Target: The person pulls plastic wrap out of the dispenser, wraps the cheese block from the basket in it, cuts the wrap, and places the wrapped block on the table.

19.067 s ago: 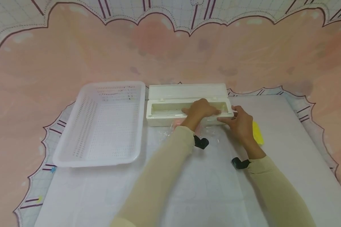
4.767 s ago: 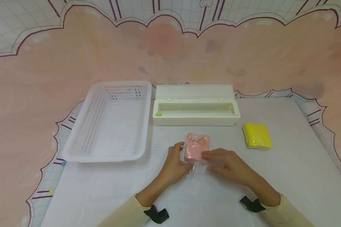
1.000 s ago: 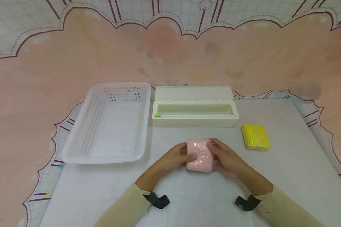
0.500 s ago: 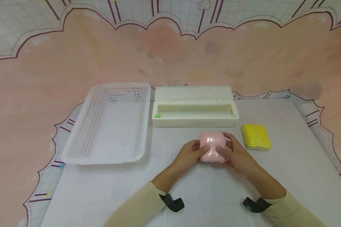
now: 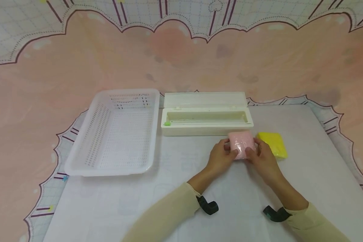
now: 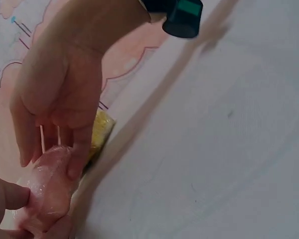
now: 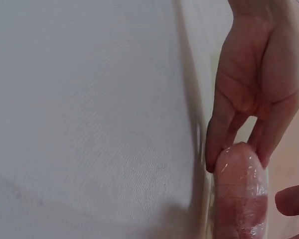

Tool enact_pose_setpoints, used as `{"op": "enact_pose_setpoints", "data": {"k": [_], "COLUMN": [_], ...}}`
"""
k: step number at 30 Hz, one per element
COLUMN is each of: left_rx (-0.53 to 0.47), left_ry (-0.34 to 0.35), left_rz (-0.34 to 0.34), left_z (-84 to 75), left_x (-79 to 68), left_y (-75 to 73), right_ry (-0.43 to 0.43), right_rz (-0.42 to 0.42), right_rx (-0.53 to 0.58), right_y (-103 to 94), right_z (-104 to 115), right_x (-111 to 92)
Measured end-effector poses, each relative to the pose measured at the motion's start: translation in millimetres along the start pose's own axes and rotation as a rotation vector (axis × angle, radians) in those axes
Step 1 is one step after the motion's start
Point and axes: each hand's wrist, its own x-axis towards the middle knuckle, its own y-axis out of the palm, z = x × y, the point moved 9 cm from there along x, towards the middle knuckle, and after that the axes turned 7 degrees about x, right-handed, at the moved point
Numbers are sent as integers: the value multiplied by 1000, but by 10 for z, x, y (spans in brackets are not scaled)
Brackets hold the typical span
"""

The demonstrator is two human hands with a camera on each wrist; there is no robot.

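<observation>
A soft pink block (image 5: 241, 143) wrapped in shiny clear film is held up between both hands, in front of the right end of the white film dispenser (image 5: 207, 131). My left hand (image 5: 219, 159) pinches its left side, thumb on the near face. On the opposite side my right hand (image 5: 264, 164) grips it between thumb and fingers. Film wrinkles across the pink block (image 7: 239, 194) show in the right wrist view. Just beyond the right hand, a yellow wrapped block (image 5: 275, 144) lies on the table, partly hidden by that hand.
The dispenser's lid (image 5: 204, 100) stands raised, and a small green slider (image 5: 167, 123) sits at the left of its front edge. At left is a white perforated basket (image 5: 152, 148). All of these stand on a white-covered table (image 5: 157, 201) before a patterned cloth backdrop (image 5: 169, 67).
Earlier, one hand reached into the dispenser; later the pink block lay on the table at centre. Over the last second both hands carried it rightward and away, towards the yellow block.
</observation>
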Motion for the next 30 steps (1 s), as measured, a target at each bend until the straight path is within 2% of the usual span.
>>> {"op": "enact_pose_setpoints", "data": {"k": [4, 7, 14, 21, 30], "left_rx": [163, 208, 253, 248, 248], "left_ry": [52, 78, 103, 70, 82], "left_rz": [-22, -9, 12, 19, 18], "left_z": [-39, -63, -81, -37, -26], "left_x": [44, 68, 102, 99, 57], "left_y": [22, 51, 87, 93, 61], "right_ry": [-53, -55, -10, 21, 35], "right_rz": [-1, 28, 85, 107, 120], "right_rx": [-88, -126, -170, -137, -93], "right_y": [3, 25, 63, 75, 96], "right_z": [21, 15, -25, -52, -49], "right_x": [7, 13, 19, 34, 56]}}
